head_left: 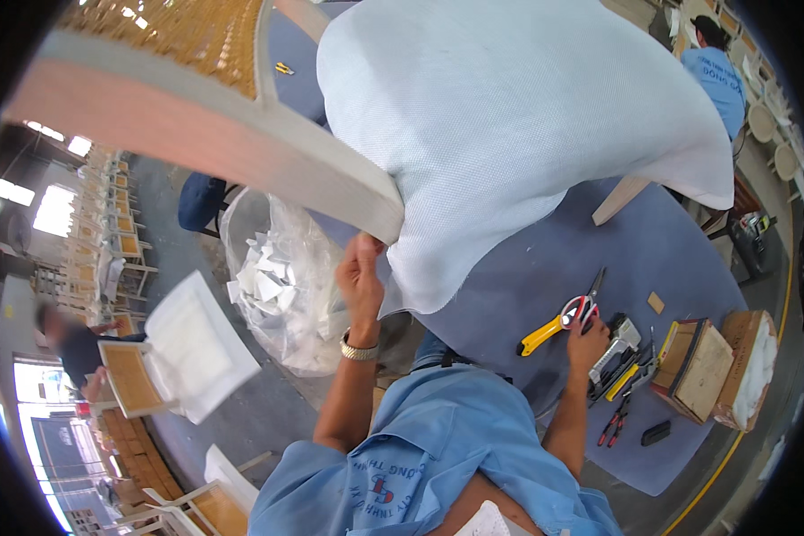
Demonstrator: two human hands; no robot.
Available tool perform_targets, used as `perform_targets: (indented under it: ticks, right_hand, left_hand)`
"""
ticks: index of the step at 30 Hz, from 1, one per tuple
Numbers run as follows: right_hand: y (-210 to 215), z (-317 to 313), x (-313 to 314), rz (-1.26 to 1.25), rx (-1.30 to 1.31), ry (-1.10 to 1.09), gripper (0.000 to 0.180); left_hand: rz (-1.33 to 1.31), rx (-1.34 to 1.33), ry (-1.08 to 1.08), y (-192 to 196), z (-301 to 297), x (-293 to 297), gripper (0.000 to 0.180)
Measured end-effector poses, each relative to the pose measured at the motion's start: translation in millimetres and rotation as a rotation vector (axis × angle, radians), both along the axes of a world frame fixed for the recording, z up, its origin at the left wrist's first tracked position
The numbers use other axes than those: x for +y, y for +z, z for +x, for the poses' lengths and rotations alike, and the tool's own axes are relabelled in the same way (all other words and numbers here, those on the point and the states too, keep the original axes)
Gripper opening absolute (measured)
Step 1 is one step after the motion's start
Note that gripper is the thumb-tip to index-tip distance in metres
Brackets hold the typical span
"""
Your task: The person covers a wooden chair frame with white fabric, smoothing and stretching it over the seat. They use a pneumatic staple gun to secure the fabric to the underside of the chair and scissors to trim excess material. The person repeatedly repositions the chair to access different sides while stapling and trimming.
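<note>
**Q:** What is the setting?
**A:** A workshop with a grey floor [183, 259]; a blue-grey table [518, 277] spans the centre and right of the frame.

**Q:** How do the fingers stand?
**A:** Near the centre, the left hand [361, 272] has its thumb and fingers narrowed to a pinch at the edge of the white fabric [509, 116], just below the end of a wooden rail [205, 116]. Right of centre, the right hand [590, 342] bends its fingers at the red-handled scissors [596, 290]; how firmly they close cannot be told.

**Q:** Where is the chair [348, 183], and how should it handle?
**A:** Tilted, across the upper half, its cane back [179, 40] at upper left, the fabric draped broadly over it. The fabric is probably light, soft and quick to crease, best taken by its loose edge; the frame looks stiff and bulky, better steadied by the rail.

**Q:** What lies farther out?
**A:** A yellow tool [538, 339] left of the scissors; red-handled pliers [612, 429] and a cardboard box [701, 371] at lower right; a plastic bag [317, 313] of white scraps [268, 279] left of centre; a co-worker [79, 344] at far left, another person [715, 80] at upper right.
</note>
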State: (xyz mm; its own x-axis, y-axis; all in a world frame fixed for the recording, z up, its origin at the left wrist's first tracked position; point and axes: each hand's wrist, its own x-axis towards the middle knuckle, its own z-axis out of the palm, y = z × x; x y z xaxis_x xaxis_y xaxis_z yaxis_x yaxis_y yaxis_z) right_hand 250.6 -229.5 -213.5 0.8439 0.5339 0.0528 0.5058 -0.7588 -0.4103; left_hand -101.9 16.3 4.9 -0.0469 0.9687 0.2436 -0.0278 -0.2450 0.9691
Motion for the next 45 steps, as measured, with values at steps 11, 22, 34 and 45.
perform_targets:
  ticks: [11, 22, 34, 45]
  right_hand:
    - [-6.6, 11.2, 12.7, -0.009, 0.187, 0.097, 0.044]
    - [126.6, -106.4, 36.8, 0.676, 0.995, 0.256, 0.029]
    - [187.0, -217.2, 42.3, 0.455, 0.910, 0.779, 0.046]
    - [220.4, -225.6, 74.4, 0.514, 0.756, 0.827, 0.055]
  left_hand:
    - [-0.059, -0.049, -0.275, 61.1, 23.7, -48.5, 0.034]
    - [-0.134, 0.223, -0.449, 44.1, -17.4, -45.6, 0.031]
    - [-0.143, 0.074, -0.433, 39.1, -22.9, -52.9, 0.023]
    - [-0.263, -0.214, -0.517, 27.8, -22.5, -58.4, 0.020]
